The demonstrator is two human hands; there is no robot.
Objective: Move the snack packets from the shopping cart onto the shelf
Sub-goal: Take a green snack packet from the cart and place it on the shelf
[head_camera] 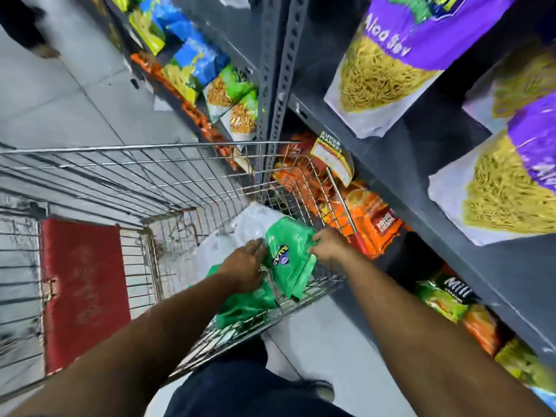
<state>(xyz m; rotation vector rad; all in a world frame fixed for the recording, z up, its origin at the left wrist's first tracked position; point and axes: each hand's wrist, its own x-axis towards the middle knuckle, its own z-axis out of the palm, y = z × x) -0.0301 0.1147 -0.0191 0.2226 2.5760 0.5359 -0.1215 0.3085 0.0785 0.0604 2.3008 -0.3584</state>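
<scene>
A green snack packet (287, 257) with a blue and yellow logo lies tilted inside the wire shopping cart (126, 176). My left hand (243, 266) grips its left edge and my right hand (329, 245) grips its right edge. Another green packet (243, 305) lies under my left wrist at the cart's near side. A white packet (249, 224) lies beneath, farther in. The dark grey shelf (421, 121) stands to the right, holding purple and white packets (388, 64) of yellow sev.
Orange packets (370, 215) fill the lower shelf level beside the cart. Blue, yellow and green packets (192, 61) line the farther shelf bay. A red flap (84, 290) sits on the cart's left. Grey tiled floor (60, 94) lies to the left, with someone's foot far off.
</scene>
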